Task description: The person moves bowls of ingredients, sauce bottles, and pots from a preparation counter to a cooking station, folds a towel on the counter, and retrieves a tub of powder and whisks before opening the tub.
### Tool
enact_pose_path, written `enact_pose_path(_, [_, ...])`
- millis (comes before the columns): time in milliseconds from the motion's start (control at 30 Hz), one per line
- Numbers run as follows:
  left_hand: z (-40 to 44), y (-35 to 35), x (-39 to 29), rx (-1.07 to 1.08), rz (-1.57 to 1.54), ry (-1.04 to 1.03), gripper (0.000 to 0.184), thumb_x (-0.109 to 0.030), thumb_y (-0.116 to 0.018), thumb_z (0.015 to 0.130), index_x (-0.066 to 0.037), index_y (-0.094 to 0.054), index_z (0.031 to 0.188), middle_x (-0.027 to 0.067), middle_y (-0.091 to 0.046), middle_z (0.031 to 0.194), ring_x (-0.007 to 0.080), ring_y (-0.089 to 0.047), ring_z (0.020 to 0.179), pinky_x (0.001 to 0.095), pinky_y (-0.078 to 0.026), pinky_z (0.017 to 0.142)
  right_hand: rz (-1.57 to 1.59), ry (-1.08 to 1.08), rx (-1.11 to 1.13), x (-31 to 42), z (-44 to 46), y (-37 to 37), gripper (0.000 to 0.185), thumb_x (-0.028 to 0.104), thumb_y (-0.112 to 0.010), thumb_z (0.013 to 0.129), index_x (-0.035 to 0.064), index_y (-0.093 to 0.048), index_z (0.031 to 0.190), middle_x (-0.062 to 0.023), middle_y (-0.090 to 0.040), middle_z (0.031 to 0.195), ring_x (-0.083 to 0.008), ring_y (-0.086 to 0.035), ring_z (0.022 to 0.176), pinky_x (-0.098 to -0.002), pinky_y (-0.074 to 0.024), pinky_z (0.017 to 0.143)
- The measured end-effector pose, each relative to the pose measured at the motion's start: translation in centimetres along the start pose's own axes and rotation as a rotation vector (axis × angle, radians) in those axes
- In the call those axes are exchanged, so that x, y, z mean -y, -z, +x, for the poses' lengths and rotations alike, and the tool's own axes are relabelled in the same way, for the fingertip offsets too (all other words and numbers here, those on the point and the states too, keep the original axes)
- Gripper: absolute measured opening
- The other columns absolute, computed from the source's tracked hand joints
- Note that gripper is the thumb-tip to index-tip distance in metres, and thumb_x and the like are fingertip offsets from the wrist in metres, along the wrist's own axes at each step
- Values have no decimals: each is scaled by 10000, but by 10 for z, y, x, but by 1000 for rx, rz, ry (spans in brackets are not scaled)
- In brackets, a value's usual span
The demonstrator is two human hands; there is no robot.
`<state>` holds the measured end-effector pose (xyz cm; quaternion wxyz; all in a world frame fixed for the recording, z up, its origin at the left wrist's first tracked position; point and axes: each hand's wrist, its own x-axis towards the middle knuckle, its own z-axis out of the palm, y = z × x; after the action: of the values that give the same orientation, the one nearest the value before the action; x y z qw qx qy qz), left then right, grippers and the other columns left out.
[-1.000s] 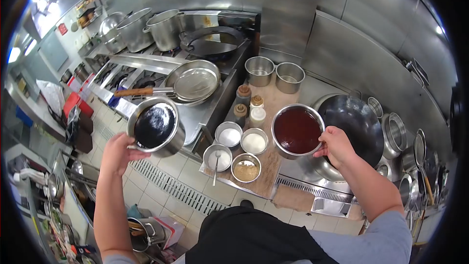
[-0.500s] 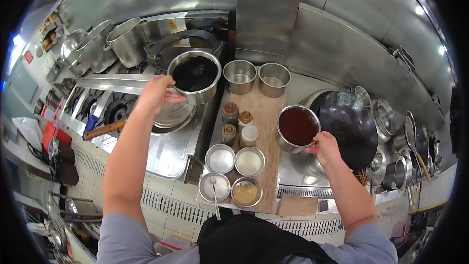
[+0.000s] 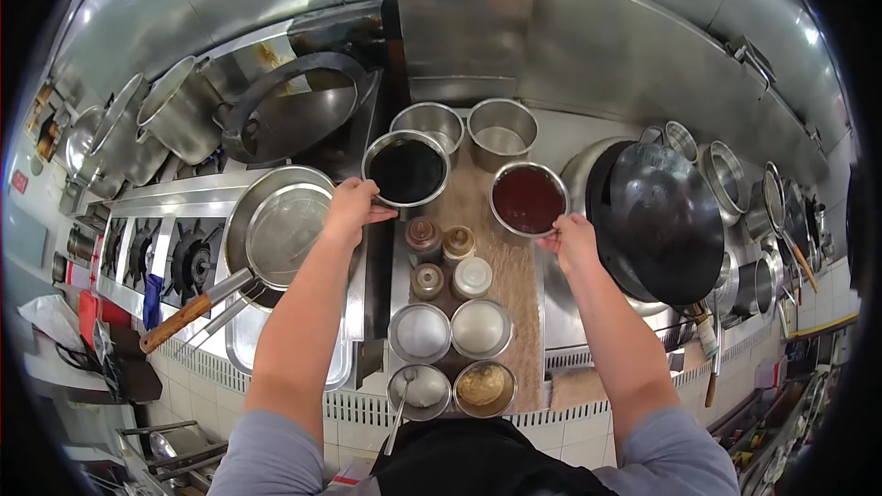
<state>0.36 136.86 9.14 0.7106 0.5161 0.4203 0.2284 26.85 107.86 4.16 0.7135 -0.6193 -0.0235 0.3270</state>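
Note:
My left hand (image 3: 356,208) grips the rim of a steel pot of black liquid (image 3: 406,171), which overlaps an empty steel pot (image 3: 432,119) behind it. My right hand (image 3: 568,241) is closed on the edge of a steel pot of dark red liquid (image 3: 529,200), near a second empty steel pot (image 3: 502,131). Below them stand brown-capped bottles (image 3: 424,237) and a white-lidded jar (image 3: 472,276). Nearer my body are bowls of white contents (image 3: 481,328), one bowl with a spoon (image 3: 420,386), and a bowl of yellowish paste (image 3: 484,387).
A large black wok (image 3: 666,225) stands at the right, with strainers (image 3: 726,179) beyond it. At the left are a wooden-handled pan (image 3: 290,234), gas burners (image 3: 196,260), another wok (image 3: 294,119) and tall pots (image 3: 180,115).
Both filled pots have come closer together over the board. The left pot has moved from beside the stove, over the pan, to the board's back end. The camera view has shifted too.

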Motion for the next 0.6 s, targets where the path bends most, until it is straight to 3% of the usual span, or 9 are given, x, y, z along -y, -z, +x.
enact_pose_path(200, [11,-14,28,-27,-40,31,135,-69,-532,904,48,-508,968,188,-639,887,309,-723,708,369,-645,661,-28,-40,-7,-15,23,-16,67,-12,-510,866,27,-470,830,-151,-642,811,-244,-675,630,-352,-619,548])
enact_pose_path(400, [19,-21,57,-41,-38,36,118,-78,-573,879,-7,-520,957,128,-625,881,300,-729,776,372,-625,694,-29,-43,15,-29,39,-23,82,-11,-510,880,32,-471,822,-152,-643,814,-245,-678,629,-357,-622,542])
enact_pose_path(467, [22,-21,65,-53,-1,30,90,-94,-600,869,-38,-540,905,80,-587,824,239,-697,691,319,-570,602,-50,-40,11,-33,43,-25,90,-6,-516,884,35,-472,817,-152,-642,810,-247,-677,626,-356,-619,536])
enact_pose_path(600, [17,-25,69,-77,25,66,82,-102,-622,855,-60,-551,859,49,-559,779,177,-616,599,274,-483,545,-45,-48,30,-41,51,-25,102,-4,-520,886,40,-468,810,-153,-641,805,-251,-677,621,-360,-617,532])
